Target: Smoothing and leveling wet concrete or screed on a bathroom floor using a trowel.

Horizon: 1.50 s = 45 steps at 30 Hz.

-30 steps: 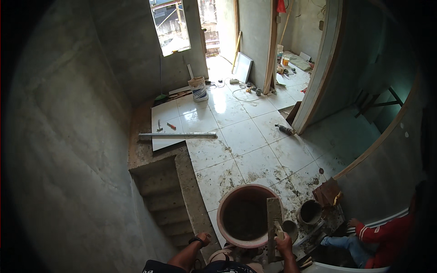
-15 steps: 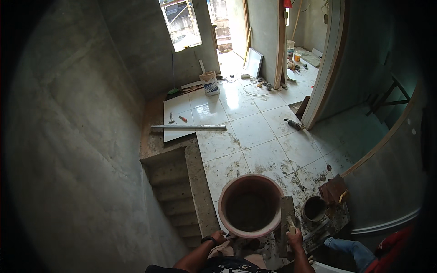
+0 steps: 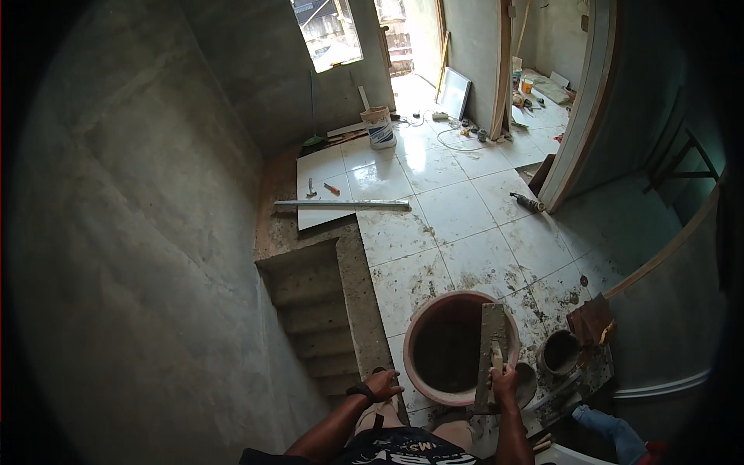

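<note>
My left hand [image 3: 381, 384] is open beside the left side of a large round pink tub [image 3: 418, 341], with nothing visible in it and its fingers apart. My right hand [image 3: 502, 381] grips the handle of a long, mortar-smeared plastering trowel [image 3: 494, 325], held upright over the tub's right side. The dark inside of the tub holds something I cannot make out. Right of the trowel stand a dirty smaller bucket [image 3: 573, 347] and another round container, partly behind my right hand.
A stepped stairwell [image 3: 302, 294] drops at left beside a wall [image 3: 139, 232]. White tiled floor [image 3: 473, 209] carries a metal bar [image 3: 341, 204], power tool [image 3: 527, 202] and bucket [image 3: 380, 128]. A doorway leads outside. A co-worker's jean-clad leg [image 3: 608, 430] shows at lower right.
The scene has shifted rightward and upward in view. My left hand's fingers have loosened from a curl. The trowel moved with my right hand. Most of the co-worker has left the view.
</note>
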Motion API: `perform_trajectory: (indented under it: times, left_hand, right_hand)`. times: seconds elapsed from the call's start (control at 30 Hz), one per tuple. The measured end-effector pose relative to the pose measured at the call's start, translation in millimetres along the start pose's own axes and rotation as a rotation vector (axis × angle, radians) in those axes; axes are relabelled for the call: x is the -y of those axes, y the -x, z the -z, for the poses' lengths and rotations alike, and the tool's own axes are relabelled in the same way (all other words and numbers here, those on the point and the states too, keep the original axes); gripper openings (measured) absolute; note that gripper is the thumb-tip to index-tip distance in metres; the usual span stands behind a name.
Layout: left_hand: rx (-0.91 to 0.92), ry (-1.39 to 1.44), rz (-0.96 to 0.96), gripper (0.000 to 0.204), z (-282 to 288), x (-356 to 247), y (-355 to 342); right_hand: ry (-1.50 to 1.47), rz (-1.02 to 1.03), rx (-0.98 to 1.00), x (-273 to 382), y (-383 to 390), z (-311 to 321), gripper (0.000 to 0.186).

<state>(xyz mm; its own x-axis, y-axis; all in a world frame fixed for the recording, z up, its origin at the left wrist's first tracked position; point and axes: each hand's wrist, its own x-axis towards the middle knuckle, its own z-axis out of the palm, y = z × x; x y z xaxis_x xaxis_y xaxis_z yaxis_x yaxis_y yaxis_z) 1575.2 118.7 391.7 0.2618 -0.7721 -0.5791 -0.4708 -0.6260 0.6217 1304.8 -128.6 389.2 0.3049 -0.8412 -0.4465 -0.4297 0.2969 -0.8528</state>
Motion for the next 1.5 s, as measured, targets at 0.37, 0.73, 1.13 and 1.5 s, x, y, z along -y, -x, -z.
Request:
perform_trajectory:
  times: [0.37, 0.73, 1.13, 1.5]
  left_hand:
    - [0.01, -0.405, -0.098, 0.06, 203.9, 13.8, 13.2]
    - [-0.142, 0.33, 0.321, 0.051, 236.9, 231.5, -44.7]
    - [-0.204, 0.856, 1.155, 0.043, 315.6, 302.6, -130.6]
    - [-0.326, 0.625, 0.34, 0.046, 534.1, 181.1, -442.7]
  right_hand:
    - [-0.027, -0.019, 0.019, 76.2, -44.6, -138.5, 0.017]
    - [0.093, -0.205, -0.158, 116.9, -95.3, -161.9, 0.017]
    - [0.464, -0.107, 0.296, 296.3, -327.6, -270.0, 0.042]
    - [0.5, -0.015, 0.395, 407.5, -529.7, -369.1, 0.044]
